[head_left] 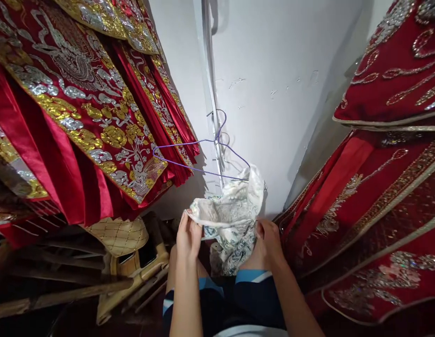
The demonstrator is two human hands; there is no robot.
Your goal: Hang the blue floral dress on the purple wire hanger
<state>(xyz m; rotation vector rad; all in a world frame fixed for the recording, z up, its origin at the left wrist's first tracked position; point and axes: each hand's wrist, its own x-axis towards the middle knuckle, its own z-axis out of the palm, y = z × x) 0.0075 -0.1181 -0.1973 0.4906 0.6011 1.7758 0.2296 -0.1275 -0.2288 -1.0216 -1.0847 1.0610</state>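
A white garment with a grey-green pattern [238, 206] hangs by one side from the right end of a purple wire hanger [199, 170]. The left end of the hanger is bare. My left hand [189, 234] pinches the garment's upper edge at its left corner. At the garment's right side, my right hand [268, 236] has its fingers closed on the fabric, with the fingertips partly hidden. Between the hands the opening of the garment is spread, and its lower part droops above my knees.
Red embroidered garments [112, 135] hang on the left, and more beaded red garments [372, 187] on the right. A pale wall [266, 61] with a vertical strip stands ahead. Wooden furniture [133, 267] with a cream quilted cover is at the lower left.
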